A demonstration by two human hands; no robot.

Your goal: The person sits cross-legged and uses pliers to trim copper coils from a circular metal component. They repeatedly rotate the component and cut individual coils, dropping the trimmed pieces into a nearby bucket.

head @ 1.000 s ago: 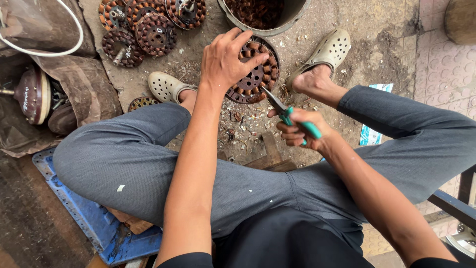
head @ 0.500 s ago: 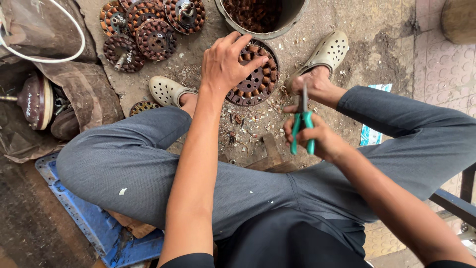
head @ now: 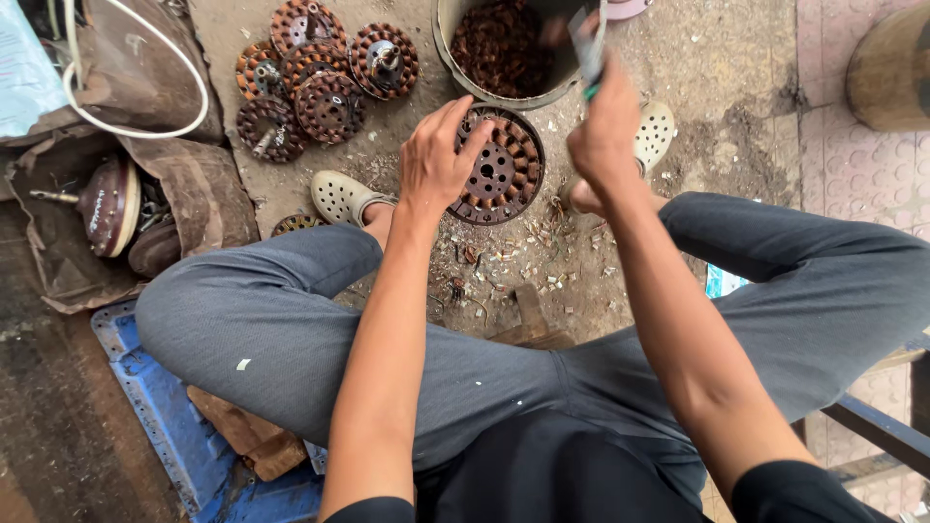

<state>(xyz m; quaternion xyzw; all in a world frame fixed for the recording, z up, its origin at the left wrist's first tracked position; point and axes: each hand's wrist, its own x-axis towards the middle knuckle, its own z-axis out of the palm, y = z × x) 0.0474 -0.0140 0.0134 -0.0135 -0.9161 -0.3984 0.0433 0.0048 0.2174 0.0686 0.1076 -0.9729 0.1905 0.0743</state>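
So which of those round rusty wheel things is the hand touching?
The lone ring between the shoes, under the left hand. The others sit piled farther off, untouched.

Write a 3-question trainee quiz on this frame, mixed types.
1. True or false: the left hand rests on the round wound stator on the ground.
2. What does the right hand hold? A) green-handled pliers B) a hammer C) nothing
3. Fill in: the raised pliers are over the ____ of copper scrap.

Key: 1 true; 2 A; 3 bucket
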